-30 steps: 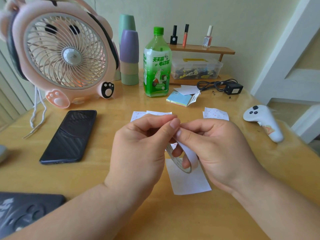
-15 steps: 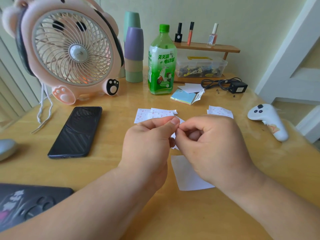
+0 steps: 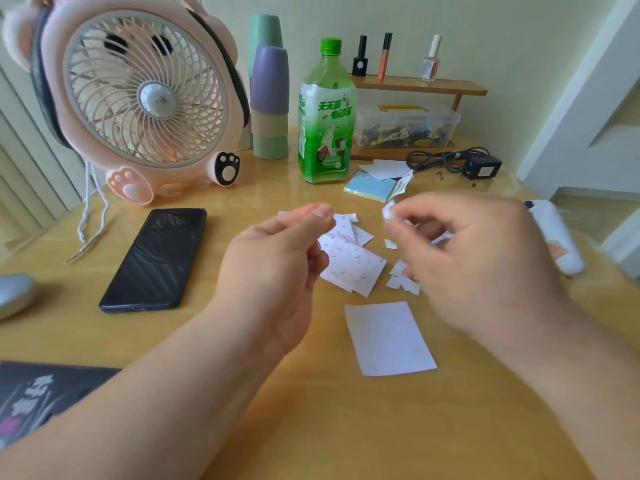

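text | label on green bottle [image 3: 327,112] | reads "天天赢 电动车"

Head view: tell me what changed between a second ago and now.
The left hand and right hand, which were pinching one paper piece together, have pulled apart sideways. The right hand now pinches a small white scrap; whether the left holds anything is unclear. Torn bits now show beside the patterned paper. White sheet, phone and fan stayed put.
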`<state>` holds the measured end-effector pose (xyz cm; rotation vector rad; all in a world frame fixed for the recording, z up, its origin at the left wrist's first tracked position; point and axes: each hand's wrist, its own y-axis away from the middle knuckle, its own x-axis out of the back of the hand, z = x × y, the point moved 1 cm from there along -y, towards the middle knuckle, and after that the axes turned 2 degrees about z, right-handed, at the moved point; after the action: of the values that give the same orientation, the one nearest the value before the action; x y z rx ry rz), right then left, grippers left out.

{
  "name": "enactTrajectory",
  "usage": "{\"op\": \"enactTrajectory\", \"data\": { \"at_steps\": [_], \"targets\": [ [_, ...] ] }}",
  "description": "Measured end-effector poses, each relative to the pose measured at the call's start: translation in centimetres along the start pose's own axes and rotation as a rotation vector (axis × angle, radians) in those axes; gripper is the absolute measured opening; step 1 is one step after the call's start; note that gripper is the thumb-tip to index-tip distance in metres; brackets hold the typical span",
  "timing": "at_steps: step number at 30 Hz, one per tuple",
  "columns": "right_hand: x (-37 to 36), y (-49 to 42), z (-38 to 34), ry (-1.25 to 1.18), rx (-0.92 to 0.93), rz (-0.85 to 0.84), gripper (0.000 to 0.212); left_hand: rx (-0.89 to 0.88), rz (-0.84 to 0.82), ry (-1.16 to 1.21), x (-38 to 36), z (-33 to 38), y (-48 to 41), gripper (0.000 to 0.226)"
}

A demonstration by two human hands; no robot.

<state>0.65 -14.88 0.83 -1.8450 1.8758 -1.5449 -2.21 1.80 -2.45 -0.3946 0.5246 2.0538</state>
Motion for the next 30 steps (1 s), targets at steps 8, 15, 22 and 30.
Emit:
{"op": "enactTrajectory", "data": {
  "at_steps": [8,15,22,30],
  "targets": [
    [4.2,-1.9,7.5,0.451,-0.47,-0.413,0.083,-0.031,-0.173,-0.262,-0.1,-1.1,1.7,0.013],
    [4.0,-1.5,7.7,0.682,-0.575,-0.664,0.045,0.046,-0.295,-0.329,-0.3,-1.5,2.3,0.015],
    [2.7,0.2,0.9,-0.111,-0.331,-0.295,0.018,-0.024,-0.407,-0.343,-0.1,-1.8,2.5,0.01],
    [0.9,1.0,0.3,-0.457,-0.514,-0.363,0.028,-0.096,-0.52,-0.432,0.4,-2.0,2.3,0.053]
  ]
}}
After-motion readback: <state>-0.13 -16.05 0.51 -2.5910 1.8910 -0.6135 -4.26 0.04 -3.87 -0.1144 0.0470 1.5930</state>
